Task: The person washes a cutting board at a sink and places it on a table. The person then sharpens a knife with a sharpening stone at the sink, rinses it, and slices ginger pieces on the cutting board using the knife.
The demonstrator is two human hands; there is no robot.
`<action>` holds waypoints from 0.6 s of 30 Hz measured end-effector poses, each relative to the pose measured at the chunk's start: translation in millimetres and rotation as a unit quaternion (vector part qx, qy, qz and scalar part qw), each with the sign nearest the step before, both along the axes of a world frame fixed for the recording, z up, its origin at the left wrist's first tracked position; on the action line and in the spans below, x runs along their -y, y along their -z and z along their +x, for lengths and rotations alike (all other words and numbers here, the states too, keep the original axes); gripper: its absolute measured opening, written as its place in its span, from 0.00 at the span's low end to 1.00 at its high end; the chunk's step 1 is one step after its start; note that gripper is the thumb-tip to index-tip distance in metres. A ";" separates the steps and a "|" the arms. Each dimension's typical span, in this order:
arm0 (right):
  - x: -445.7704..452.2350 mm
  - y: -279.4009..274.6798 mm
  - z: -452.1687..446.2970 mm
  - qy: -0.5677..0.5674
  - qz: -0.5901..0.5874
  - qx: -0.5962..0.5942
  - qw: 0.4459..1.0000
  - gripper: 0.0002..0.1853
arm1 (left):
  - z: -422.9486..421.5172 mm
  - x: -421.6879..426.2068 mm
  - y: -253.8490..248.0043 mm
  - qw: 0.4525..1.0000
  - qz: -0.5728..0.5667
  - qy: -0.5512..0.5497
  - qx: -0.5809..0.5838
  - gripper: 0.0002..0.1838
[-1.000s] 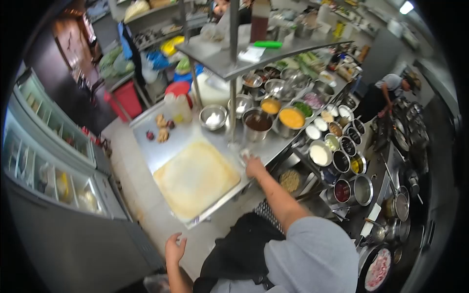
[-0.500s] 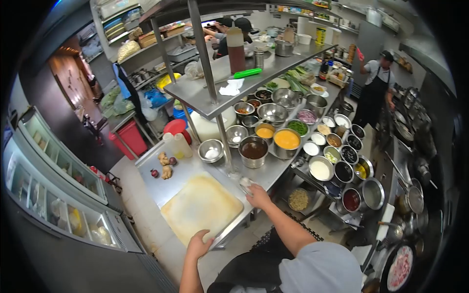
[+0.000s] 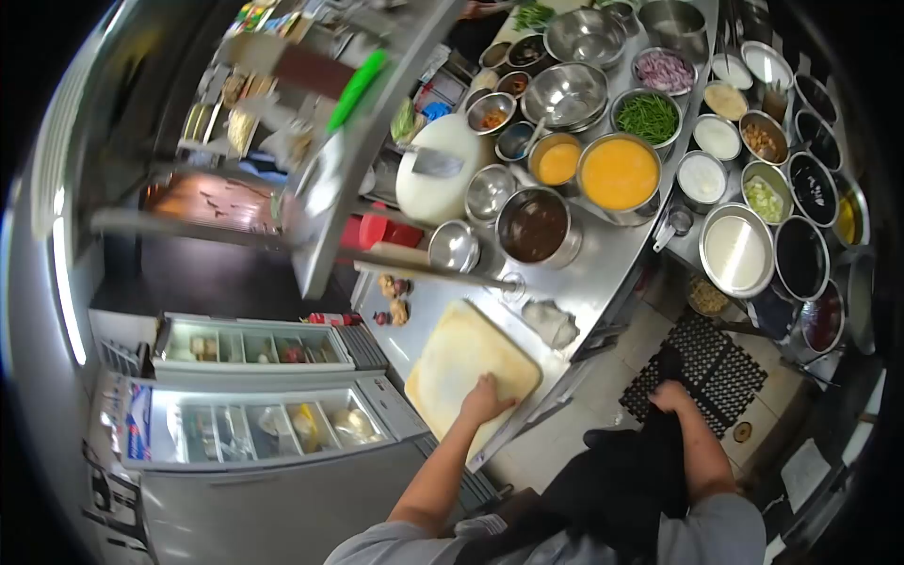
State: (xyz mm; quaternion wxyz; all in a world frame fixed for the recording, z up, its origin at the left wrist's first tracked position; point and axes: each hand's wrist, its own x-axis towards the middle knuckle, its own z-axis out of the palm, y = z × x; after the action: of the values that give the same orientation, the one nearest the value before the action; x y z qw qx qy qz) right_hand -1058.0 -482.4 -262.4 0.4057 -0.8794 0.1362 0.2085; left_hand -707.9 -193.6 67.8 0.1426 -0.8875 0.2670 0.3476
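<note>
A stained, round-cornered board (image 3: 461, 367) lies on the metal counter (image 3: 603, 250); left hand (image 3: 485, 400), grip spread, slants over it; right hand (image 3: 670, 396) hangs low, grip unclear.

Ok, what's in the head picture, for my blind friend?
Someone's left hand is on or just over a pale cutting board on a metal counter; the right hand is by the apron. Bowls and pots, some with food, stand farther back.
</note>
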 end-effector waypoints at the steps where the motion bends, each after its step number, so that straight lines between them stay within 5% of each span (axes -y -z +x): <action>1: 10.8 4.6 -8.3 0.045 0.080 -0.175 0.980 0.30 | 0.2 1.6 5.5 0.999 0.032 0.009 0.010 0.61; 3: 22.3 17.2 -35.5 0.238 0.187 -0.271 0.914 0.20 | 3.8 0.5 11.4 0.996 0.072 0.043 0.018 0.62; 5: -9.9 143.4 -89.7 0.265 0.114 -0.241 0.926 0.19 | 2.0 -0.4 9.3 0.994 0.066 0.068 0.050 0.61; 6: -3.5 123.9 -92.3 0.483 0.282 -0.298 0.774 0.19 | 2.1 -1.1 7.6 0.994 0.077 0.060 0.052 0.60; 7: -40.9 202.5 -117.6 0.630 0.246 -0.255 0.691 0.10 | 5.0 -3.2 10.4 0.994 0.084 0.056 0.038 0.60; 8: -44.4 223.8 -142.3 0.697 0.213 -0.264 0.632 0.10 | 4.1 -7.7 13.0 0.994 0.078 0.056 0.055 0.59; 17: -50.4 269.6 -156.9 0.735 0.137 -0.365 0.555 0.11 | 10.1 -10.6 16.4 0.987 0.132 0.065 0.063 0.56; 18: -53.9 271.6 -151.3 0.738 0.136 -0.369 0.548 0.11 | 14.5 -18.0 15.5 0.996 0.045 -0.071 -0.039 0.49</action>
State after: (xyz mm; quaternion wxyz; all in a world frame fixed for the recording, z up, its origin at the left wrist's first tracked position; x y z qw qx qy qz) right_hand -1209.3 -428.5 -534.0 0.4458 -0.2488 0.8452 0.1580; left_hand -693.5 -175.6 52.3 0.1469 -0.8825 0.1929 0.4031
